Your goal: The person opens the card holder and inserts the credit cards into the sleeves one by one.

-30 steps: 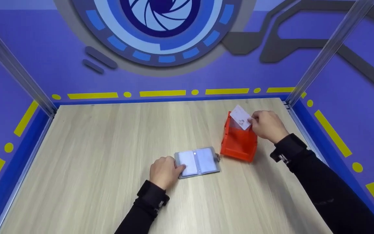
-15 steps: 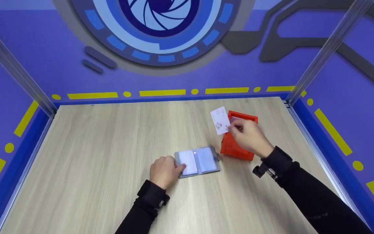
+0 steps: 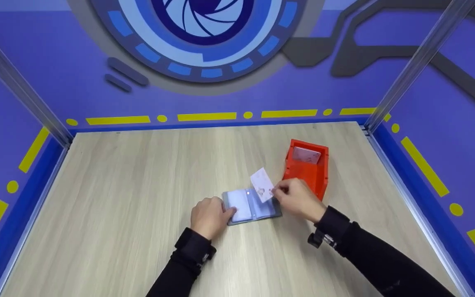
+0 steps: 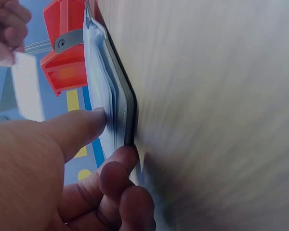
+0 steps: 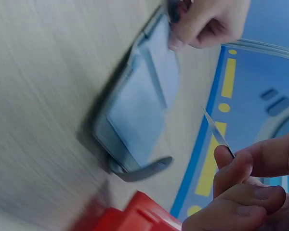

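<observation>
A card holder with clear sleeves lies open on the table. My left hand holds its left edge. In the left wrist view the thumb presses on the sleeves while the curled fingers meet the cover's edge. Between thumb and fingertips my right hand pinches a white card with a small print, tilted above the right page of the holder. Seen edge-on in the right wrist view, the card is apart from the sleeves. A snap strap sticks out from the holder's right side.
A red bin stands just right of the holder, partly behind my right hand. Another printed card leans inside at its back. Blue-purple panels close off the back and sides of the wooden table.
My right hand has carried the card left and toward me, from over the red bin to above the card holder. The left hand has stayed on the holder.
</observation>
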Available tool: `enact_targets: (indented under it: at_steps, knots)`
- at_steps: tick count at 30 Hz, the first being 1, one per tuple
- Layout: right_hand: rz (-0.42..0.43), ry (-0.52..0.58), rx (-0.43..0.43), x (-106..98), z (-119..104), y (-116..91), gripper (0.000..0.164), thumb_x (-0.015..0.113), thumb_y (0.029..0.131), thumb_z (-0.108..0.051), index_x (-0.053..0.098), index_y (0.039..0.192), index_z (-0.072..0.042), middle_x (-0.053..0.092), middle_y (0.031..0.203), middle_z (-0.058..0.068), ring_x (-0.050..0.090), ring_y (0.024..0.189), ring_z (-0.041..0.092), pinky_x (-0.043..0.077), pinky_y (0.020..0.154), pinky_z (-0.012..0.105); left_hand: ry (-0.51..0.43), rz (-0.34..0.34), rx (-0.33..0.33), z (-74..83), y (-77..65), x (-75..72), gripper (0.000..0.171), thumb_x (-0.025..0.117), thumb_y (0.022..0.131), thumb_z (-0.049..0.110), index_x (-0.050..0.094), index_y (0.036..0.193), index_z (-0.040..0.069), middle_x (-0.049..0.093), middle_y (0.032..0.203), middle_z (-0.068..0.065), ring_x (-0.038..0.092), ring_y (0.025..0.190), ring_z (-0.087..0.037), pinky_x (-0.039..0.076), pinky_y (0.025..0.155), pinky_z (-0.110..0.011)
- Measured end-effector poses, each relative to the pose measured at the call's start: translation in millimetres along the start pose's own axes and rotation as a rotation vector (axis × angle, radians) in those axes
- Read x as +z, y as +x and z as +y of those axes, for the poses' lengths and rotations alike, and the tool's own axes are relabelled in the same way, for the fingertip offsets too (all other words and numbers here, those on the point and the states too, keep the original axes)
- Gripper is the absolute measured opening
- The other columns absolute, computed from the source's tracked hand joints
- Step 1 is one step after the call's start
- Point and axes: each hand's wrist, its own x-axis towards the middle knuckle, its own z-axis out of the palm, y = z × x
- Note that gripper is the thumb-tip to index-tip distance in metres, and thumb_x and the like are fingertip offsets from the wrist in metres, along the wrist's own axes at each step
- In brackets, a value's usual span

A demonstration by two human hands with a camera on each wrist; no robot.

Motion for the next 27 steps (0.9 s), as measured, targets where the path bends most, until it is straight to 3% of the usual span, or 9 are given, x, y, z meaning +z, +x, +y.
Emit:
enact_targets:
  at_steps: [8, 27]
  knots:
    - [-0.056, -0.025, 0.031, 22.1, 10.1, -1.5, 0.028, 0.065, 0.107, -0.018, 0.076, 0.084, -0.007, 0.048, 0.067, -0.004, 0.049, 0.065, 0.015, 0.034, 0.058, 0.026, 0.006, 0.006, 0.001, 0.6, -0.3, -0.2, 0.049, 0.084, 0.095, 0.047, 0.061, 0.065, 0.017, 0.059, 0.067, 0.004, 0.049, 0.058, -0.014, 0.035, 0.055, -0.032]
    - [-0.048, -0.025, 0.056, 35.7, 19.2, 2.0, 0.034, 0.067, 0.105, -0.019, 0.069, 0.072, -0.014, 0.046, 0.067, -0.006, 0.047, 0.065, 0.014, 0.032, 0.058, 0.025, 0.007, 0.019, 0.009, 2.0, -1.6, 0.2, 0.050, 0.084, 0.096, 0.046, 0.057, 0.065, 0.017, 0.056, 0.066, 0.004, 0.048, 0.058, -0.015, 0.034, 0.054, -0.032]
